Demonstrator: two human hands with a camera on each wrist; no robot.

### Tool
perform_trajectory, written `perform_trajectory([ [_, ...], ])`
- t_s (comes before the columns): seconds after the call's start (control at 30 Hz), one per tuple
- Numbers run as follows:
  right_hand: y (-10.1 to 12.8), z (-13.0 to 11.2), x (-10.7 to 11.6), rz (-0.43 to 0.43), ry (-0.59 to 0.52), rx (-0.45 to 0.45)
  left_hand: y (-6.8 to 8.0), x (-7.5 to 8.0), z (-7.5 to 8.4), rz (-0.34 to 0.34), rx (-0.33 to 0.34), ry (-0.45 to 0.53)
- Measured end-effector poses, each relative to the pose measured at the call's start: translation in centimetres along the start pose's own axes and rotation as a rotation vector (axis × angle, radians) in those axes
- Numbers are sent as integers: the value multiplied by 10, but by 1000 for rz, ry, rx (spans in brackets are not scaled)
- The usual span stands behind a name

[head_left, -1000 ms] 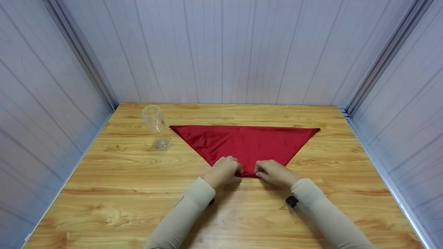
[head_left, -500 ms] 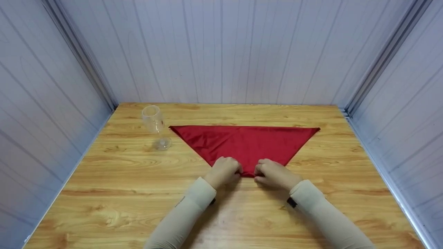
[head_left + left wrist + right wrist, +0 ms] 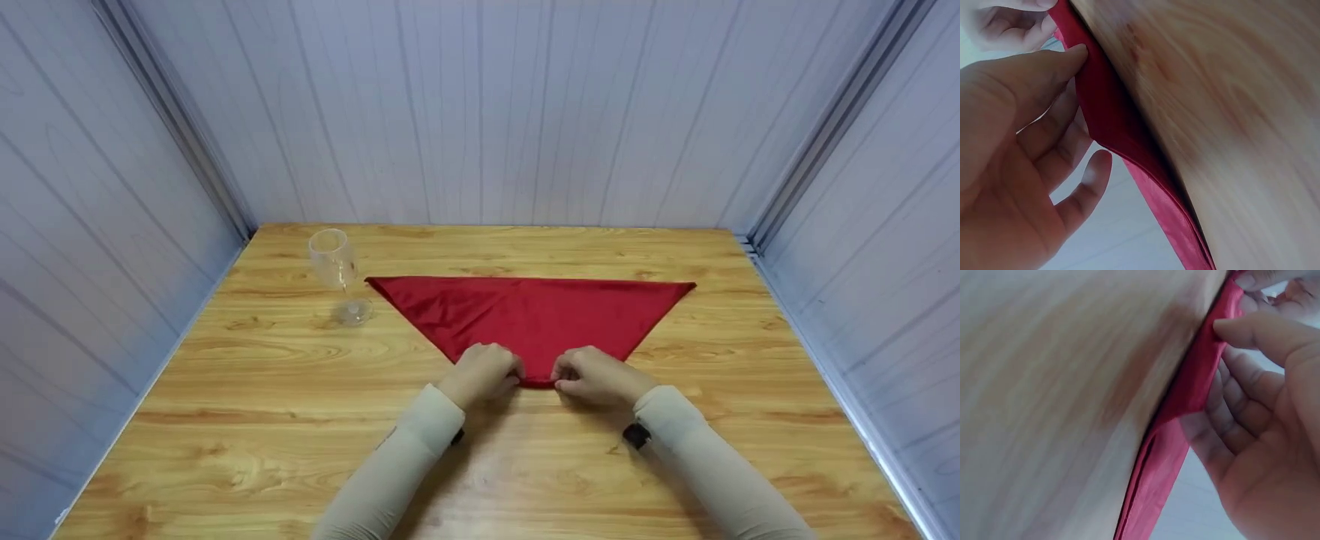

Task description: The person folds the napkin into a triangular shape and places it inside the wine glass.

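Observation:
A red cloth point(image 3: 540, 319) lies on the table, its long straight edge at the back and its narrower folded edge toward me. My left hand point(image 3: 484, 373) pinches that near edge between thumb and fingers. A short way to its right, my right hand point(image 3: 598, 375) pinches the same edge. In the left wrist view the left thumb presses on the folded strip of cloth point(image 3: 1109, 107), with fingers behind it. The right wrist view has the right thumb on the cloth point(image 3: 1193, 377) likewise, its fingers curled behind the fold.
A clear stemmed glass point(image 3: 334, 262) stands upright at the back left, close to the cloth's left corner. The wood-grain table point(image 3: 247, 420) is enclosed by pale panelled walls point(image 3: 480, 112) at the back and both sides.
The cloth has shifted slightly toward me, its back edge now a little lower in the head view. Both hands keep nearly the same places on its near edge.

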State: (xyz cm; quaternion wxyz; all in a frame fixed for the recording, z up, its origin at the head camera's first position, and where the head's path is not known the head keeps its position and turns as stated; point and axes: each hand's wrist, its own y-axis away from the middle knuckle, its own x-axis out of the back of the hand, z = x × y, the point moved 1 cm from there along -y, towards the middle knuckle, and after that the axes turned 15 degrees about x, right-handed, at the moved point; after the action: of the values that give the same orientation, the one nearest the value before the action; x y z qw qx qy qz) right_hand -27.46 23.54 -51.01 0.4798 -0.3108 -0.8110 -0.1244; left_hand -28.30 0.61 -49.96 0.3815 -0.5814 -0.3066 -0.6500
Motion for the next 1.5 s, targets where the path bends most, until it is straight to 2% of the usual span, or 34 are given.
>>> perform_trajectory([
  [0.17, 0, 5, 0, -25, -81, -10, 0, 1, 0, -53, 14, 51],
  [0.4, -1, 8, -1, -46, -136, -15, -1, 2, -4, -112, 44, 139],
  [0.57, -1, 6, 2, -75, -147, -36, -1, 2, -6, -140, 25, 171],
  [0.77, 0, 5, 5, -81, -139, -16, -3, 0, -9, -186, -18, 228],
  [0.9, 0, 4, 6, -86, -119, -7, -4, 0, -10, -210, -13, 275],
  [1.23, -3, 2, 7, -93, -120, -23, -5, 1, -13, -211, 34, 348],
  [1.37, -3, 3, 6, -102, -132, -43, -4, 1, -13, -211, 50, 339],
  [1.5, -3, 4, 5, -103, -126, -40, -1, 2, -10, -162, 69, 279],
])
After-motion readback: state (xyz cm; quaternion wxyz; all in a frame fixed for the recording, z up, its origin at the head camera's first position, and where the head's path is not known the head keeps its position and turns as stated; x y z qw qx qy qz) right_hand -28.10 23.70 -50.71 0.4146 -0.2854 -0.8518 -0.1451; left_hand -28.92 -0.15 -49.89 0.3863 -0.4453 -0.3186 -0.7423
